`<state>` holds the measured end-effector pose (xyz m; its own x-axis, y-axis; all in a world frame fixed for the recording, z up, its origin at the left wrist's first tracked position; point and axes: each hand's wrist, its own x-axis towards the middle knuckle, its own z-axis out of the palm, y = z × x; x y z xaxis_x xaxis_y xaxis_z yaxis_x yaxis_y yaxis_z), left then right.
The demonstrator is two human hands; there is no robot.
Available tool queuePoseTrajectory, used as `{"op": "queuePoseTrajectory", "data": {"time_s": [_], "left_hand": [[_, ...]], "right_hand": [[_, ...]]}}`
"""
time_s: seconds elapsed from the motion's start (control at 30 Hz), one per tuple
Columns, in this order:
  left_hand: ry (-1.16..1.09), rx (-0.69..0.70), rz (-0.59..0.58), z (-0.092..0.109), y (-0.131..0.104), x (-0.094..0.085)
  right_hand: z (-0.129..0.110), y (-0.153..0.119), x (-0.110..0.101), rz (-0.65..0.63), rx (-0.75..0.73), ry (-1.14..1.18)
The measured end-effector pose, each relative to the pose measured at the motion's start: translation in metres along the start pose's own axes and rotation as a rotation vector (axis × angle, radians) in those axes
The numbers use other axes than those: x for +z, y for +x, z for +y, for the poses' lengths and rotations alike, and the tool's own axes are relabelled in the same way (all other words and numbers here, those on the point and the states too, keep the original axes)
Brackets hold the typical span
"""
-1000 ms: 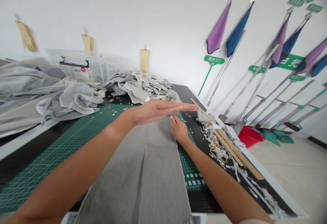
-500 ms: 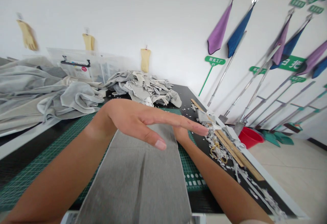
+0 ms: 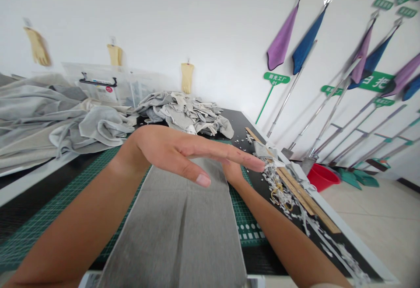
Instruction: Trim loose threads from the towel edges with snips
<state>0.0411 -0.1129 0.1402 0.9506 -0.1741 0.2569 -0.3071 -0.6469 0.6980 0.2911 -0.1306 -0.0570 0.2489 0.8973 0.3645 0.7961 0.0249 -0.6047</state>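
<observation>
Here, the grey cloth (image 3: 193, 231) lies lengthwise over the green cutting mat (image 3: 93, 172), its near end running past the mat. Above the cloth's far part is the left hand (image 3: 177, 150), thumb apart from the outstretched fingers. At the cloth's far right edge is the right hand (image 3: 232, 173); its hidden fingers' state I cannot tell. Beyond the cloth sits a fabric pile (image 3: 183, 110).
</observation>
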Motion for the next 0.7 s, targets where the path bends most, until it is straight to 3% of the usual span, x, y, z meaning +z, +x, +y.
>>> {"op": "queuePoseTrajectory", "data": {"time_s": [0.13,0.27,0.37,0.47,0.6,0.7], "left_hand": [[-0.003,0.037,0.051,0.002,-0.003,0.001],[0.042,0.009,0.002,0.007,-0.007,-0.005],[0.070,-0.040,0.143,-0.010,-0.005,-0.005],[0.098,-0.132,0.361,-0.060,0.002,0.000],[0.212,-0.405,0.488,-0.155,0.012,0.011],[0.335,-0.575,0.530,-0.210,0.012,0.026]], "right_hand": [[0.004,0.000,0.001,-0.006,0.010,0.000],[0.010,0.001,0.006,0.003,-0.015,-0.014],[0.013,0.005,0.011,0.020,-0.032,-0.009],[0.014,0.008,0.016,0.053,-0.045,0.047],[0.015,0.013,0.019,-0.013,0.002,0.238],[0.018,0.016,0.020,-0.124,0.106,0.446]]}}
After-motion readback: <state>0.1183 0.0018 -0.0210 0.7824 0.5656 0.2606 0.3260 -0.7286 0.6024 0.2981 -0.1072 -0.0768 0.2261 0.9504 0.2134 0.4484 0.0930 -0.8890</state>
